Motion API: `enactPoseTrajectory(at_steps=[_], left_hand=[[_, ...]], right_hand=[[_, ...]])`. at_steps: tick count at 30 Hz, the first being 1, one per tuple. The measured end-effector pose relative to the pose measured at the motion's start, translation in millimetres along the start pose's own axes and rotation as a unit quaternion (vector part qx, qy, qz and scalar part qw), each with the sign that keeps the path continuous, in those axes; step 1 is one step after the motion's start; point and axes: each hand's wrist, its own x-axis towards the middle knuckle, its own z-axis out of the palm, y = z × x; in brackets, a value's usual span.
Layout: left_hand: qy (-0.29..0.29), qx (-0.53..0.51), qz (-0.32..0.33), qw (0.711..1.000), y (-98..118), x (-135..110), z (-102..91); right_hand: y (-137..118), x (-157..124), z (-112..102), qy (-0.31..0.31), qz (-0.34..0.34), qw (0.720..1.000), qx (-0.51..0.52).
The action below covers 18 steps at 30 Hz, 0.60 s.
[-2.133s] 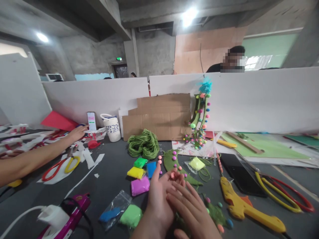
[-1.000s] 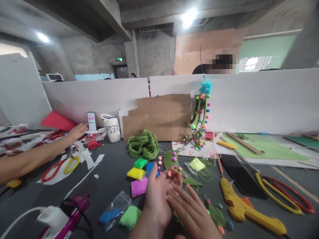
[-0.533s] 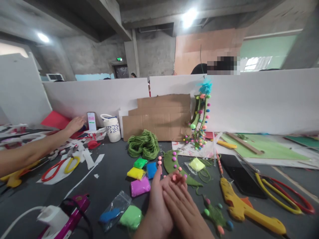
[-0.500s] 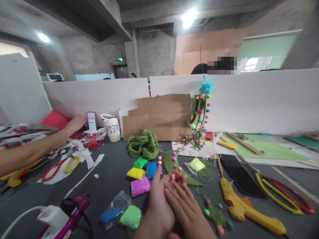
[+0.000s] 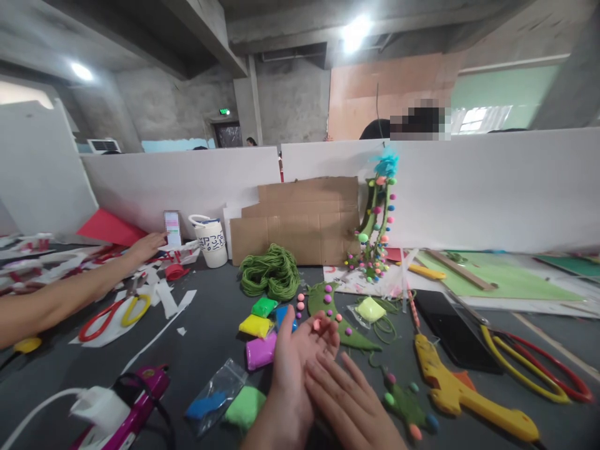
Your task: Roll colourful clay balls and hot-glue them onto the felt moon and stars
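My left hand is turned palm up, with a small coral lump of clay resting by its curled fingers. My right hand lies flat across the left palm, fingers stretched out; whatever lies beneath it is hidden. Just beyond is a green crescent piece dotted with purple and coral balls. Several coral and purple clay balls sit left of it. Beside my left hand are a purple clay pack, a yellow one and a light green one.
A yellow glue gun, a black phone and large scissors lie right. Green yarn sits before cardboard. A purple power strip is at front left. Another person's arm reaches in from the left.
My right hand has slid back toward me over the left palm, uncovering the left fingers and the coral clay. The other person's hand has shifted slightly toward the propped phone.
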Motion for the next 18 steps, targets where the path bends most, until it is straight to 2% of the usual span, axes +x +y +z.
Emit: enactPoseTrajectory(at_steps=[5,9,14,18], left_hand=[[0.009,0.008,-0.023,1.000,-1.1,1.5,-1.9],[0.008,0.001,0.007,1.000,1.5,4.1,-2.9],[0.015,0.015,-0.019,1.000,-0.8,1.5,-3.2],[0.011,-0.001,0.005,1.000,2.6,2.9,-2.8]], right_hand=[[0.7,0.3,0.5,0.002,0.036,0.999,-0.012],[-1.2,-0.7,2.6,-0.005,0.006,1.000,-0.023],[-1.4,-1.3,3.7,0.006,0.037,0.999,-0.028],[-1.7,-2.5,2.9,-0.009,0.013,1.000,-0.018]])
